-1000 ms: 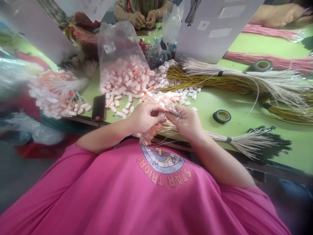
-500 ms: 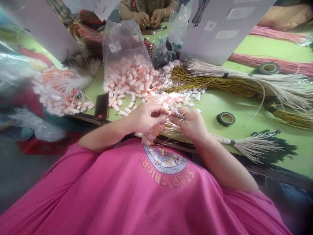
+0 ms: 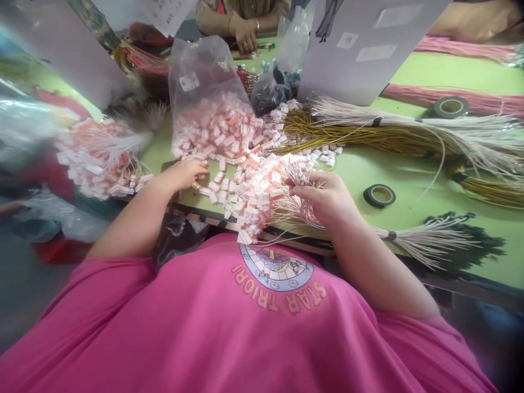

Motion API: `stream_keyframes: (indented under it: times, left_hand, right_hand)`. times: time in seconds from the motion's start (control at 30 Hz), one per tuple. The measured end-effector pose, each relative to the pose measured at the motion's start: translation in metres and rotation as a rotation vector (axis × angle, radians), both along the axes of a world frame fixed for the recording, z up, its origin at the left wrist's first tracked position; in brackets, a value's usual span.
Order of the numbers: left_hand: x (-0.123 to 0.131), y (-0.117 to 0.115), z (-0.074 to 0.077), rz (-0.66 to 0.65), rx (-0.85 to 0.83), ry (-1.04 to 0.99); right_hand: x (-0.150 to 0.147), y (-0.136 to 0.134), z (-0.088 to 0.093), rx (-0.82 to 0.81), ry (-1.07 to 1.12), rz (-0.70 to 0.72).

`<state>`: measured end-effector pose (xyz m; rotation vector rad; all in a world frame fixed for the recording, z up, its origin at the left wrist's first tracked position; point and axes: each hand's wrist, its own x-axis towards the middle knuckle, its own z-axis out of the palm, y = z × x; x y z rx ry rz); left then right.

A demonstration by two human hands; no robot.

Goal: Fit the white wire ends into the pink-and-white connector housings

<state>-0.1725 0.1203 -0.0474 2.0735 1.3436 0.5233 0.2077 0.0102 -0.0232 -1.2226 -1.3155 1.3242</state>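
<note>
My right hand is closed around a bundle of thin white wires, whose metal-looking tips stick out past the thumb. My left hand is well to the left, over the near edge of the loose connectors. Its fingers are loosely bent and a little apart, with nothing visible in them. Small white and orange plastic connectors lie beside its fingertips. Between the hands a heap of wired connectors reaches the table's front edge. The phone lies mostly hidden under my left hand and forearm.
A clear bag of connectors stands behind the loose ones. White wires and yellow wires lie at the right, near a tape roll. Another connector pile is at left. Across the table are a person's hands.
My left hand has left the wires and moved left to the loose connectors. My right hand still holds the bundle. The hands of the person opposite have shifted.
</note>
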Motion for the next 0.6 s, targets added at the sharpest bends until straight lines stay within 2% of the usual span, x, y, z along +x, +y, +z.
stream_keyframes:
  times: [0.13, 0.23, 0.33, 0.43, 0.5, 0.6]
  left_hand:
    - [0.009, 0.005, -0.002, -0.099, 0.024, 0.244]
    - [0.033, -0.006, 0.012, -0.003, 0.127, 0.249]
    - [0.070, -0.033, 0.034, 0.080, 0.110, 0.078]
    - [0.112, -0.062, 0.055, -0.021, -0.103, -0.251]
    - [0.137, -0.075, 0.063, -0.092, -0.214, -0.393]
    - [0.162, -0.082, 0.064, -0.129, -0.296, -0.482]
  right_hand:
    - [-0.002, 0.001, 0.001, 0.008, 0.009, -0.013]
    - [-0.004, 0.001, 0.003, 0.001, -0.012, -0.005]
    - [-0.006, 0.000, 0.006, 0.005, -0.027, 0.005]
    - [-0.008, -0.002, 0.007, 0.013, -0.060, 0.010]
    - [-0.009, -0.004, 0.006, 0.021, -0.103, 0.002]
    - [-0.010, -0.005, 0.004, 0.052, -0.139, -0.008]
